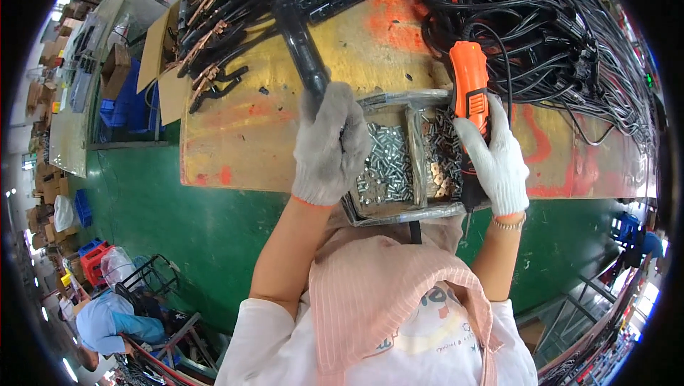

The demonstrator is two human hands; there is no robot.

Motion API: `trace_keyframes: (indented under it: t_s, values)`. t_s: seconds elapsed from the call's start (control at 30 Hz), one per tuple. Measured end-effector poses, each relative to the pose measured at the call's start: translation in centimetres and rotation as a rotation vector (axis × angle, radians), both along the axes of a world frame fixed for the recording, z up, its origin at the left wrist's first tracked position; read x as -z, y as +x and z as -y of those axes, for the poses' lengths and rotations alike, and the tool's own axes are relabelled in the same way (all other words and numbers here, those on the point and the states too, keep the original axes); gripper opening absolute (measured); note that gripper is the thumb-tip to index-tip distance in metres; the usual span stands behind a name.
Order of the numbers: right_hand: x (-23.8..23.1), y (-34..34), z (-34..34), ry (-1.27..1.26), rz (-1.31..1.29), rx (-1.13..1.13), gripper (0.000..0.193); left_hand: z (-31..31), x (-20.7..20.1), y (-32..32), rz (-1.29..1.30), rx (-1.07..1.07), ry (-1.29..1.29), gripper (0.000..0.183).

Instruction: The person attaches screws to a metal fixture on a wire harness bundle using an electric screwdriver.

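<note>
My left hand, in a white-grey work glove, is closed around the lower end of a black handle-shaped part, whose cable runs up toward the pile. In my gloved right hand is an orange and black electric screwdriver, its bit pointing down toward me. Between the hands lies a divided parts tray at the table's near edge. Silver screws fill its left compartment; darker screws and small copper-coloured pieces are in the right one.
A large tangle of black cables covers the table's far right. At the far left lie black parts with bare copper ends, beside an open cardboard box. The yellow, red-stained tabletop ends before a green floor. Another person is bent over at lower left.
</note>
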State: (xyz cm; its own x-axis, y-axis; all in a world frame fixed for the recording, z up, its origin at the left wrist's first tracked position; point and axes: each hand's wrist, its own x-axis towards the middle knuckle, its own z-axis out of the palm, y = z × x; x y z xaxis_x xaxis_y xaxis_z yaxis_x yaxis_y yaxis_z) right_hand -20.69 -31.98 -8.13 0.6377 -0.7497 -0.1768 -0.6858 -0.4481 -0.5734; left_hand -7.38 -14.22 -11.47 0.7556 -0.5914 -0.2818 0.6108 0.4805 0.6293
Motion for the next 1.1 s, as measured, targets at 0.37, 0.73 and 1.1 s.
trace_keyframes:
  t_s: [0.37,0.73,1.1]
  values:
    - [-4.4,-2.1,-0.3,0.715,1.462,-0.113,0.068,-0.6,0.3,0.1,-0.064,0.128,-0.112,0.027]
    - [-2.6,0.2,-4.3,0.504,1.689,-0.198,0.073,0.4,-1.6,-0.2,0.024,-0.037,0.171,0.041]
    - [0.2,1.3,-5.8,0.434,1.576,-0.199,0.107,0.4,-1.1,0.2,-0.002,-0.026,0.222,0.047]
